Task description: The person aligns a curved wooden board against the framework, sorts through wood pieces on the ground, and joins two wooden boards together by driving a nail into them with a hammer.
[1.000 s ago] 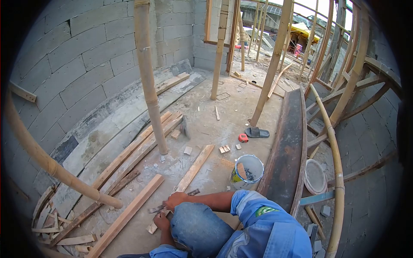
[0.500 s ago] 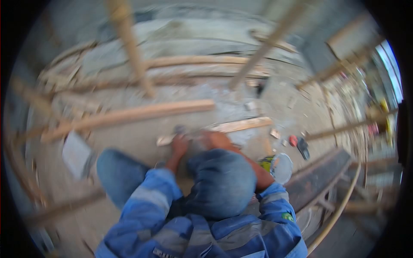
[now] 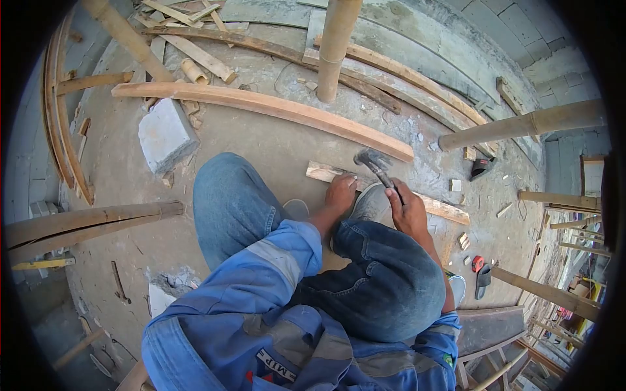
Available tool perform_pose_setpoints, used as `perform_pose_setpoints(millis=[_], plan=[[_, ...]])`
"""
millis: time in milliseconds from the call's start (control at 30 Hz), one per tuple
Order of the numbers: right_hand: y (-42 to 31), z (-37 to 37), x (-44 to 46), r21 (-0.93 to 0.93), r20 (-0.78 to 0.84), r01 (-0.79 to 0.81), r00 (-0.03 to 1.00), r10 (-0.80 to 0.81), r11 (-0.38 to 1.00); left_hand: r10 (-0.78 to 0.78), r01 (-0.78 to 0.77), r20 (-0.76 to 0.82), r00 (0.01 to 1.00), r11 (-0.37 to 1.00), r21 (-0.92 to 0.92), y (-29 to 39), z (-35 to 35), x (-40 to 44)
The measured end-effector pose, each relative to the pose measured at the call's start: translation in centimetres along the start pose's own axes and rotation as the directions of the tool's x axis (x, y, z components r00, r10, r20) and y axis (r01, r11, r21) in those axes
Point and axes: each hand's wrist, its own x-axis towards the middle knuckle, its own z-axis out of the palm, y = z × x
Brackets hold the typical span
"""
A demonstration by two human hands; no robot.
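Observation:
A short wooden strip (image 3: 445, 210) lies on the floor before me, partly under my grey shoe (image 3: 372, 203). My left hand (image 3: 340, 194) rests on the strip near its left end, fingers curled together. Whatever they pinch is too small to make out. In my right hand (image 3: 408, 208), closed round the handle, is a hammer (image 3: 374, 164). Its head is slightly blurred and hangs above the strip, to the right of my left hand.
Beyond the strip lies a long timber beam (image 3: 261, 108). A pale block (image 3: 165, 135) stands at left. Bamboo posts (image 3: 334, 52) rise around me. A sandal (image 3: 482, 279) and a dark plank (image 3: 490, 332) are at right. Loose boards (image 3: 195, 52) lie at the back left.
The view has turned and become sharper. My right hand, earlier a blur close to my left, is now farther right with the hammer raised. My left hand stays at the strip.

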Motion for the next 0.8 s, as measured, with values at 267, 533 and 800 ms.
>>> perform_pose_setpoints(millis=[267, 533, 800], plan=[[0.2, 0.9, 0.0, -0.16, 0.102, 0.091, 0.992, -0.075, 0.983, -0.034, 0.034, 0.038, 0.999, 0.999, 0.008, -0.4, 0.1, 0.2], [-0.5, 0.3, -0.8, -0.016, -0.077, 0.13, 0.988, -0.131, 0.991, -0.011, 0.012, 0.035, 0.999, 1.0, -0.018, -1.8, 1.0, 0.5], [3.2, 1.5, -1.1, -0.09, 0.045, 0.146, 0.989, -0.142, 0.985, -0.117, 0.115, 0.069, 0.991, 0.993, 0.026, 0.0, -0.8, -0.2]])
